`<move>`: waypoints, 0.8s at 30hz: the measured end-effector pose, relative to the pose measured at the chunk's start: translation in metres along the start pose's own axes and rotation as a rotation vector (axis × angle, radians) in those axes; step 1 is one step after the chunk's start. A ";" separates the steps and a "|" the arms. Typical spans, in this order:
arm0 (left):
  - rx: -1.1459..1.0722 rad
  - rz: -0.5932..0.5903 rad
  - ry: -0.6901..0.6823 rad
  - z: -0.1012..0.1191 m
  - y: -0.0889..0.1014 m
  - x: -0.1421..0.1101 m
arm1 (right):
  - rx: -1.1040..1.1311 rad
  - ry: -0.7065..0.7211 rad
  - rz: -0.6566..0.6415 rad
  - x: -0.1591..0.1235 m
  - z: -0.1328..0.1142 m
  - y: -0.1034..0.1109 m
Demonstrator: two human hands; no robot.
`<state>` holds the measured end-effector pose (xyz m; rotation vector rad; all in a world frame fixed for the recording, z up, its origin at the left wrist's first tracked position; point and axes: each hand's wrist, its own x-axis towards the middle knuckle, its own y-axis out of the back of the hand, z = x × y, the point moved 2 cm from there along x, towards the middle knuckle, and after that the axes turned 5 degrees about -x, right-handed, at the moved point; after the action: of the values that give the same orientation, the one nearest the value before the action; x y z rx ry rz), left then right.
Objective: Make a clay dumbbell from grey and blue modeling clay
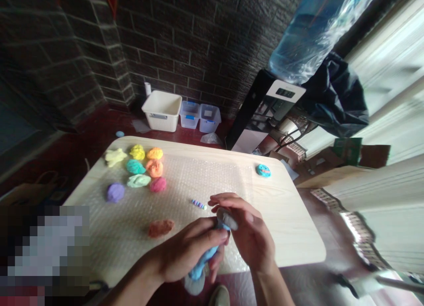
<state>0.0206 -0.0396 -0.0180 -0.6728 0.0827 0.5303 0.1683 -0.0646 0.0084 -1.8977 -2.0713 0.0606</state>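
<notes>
Left hand (188, 253) grips blue clay (202, 262); right hand (251, 235) pinches grey clay (227, 218).

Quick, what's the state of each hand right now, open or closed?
Left hand: closed, holding blue modelling clay.
Right hand: closed, holding a grey lump of clay.

Dark brick walls (205, 41) meet a dark red floor (99, 120) behind a water dispenser (285, 92) and pale curtains (391, 63).

Wooden table (291, 195), bubble wrap (179, 187), clay lumps (135, 167)
</notes>
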 end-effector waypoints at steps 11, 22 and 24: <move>0.023 0.066 -0.042 -0.011 0.009 -0.005 | -0.147 -0.012 0.001 -0.004 -0.002 -0.004; 0.145 0.084 0.003 -0.008 0.008 -0.008 | -0.119 -0.028 0.051 -0.011 0.009 -0.010; 0.154 0.086 0.010 -0.006 0.007 -0.008 | -0.153 0.001 0.045 -0.010 0.008 -0.009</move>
<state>0.0106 -0.0427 -0.0248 -0.5234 0.1609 0.5973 0.1578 -0.0743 0.0011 -2.0322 -2.0863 -0.0908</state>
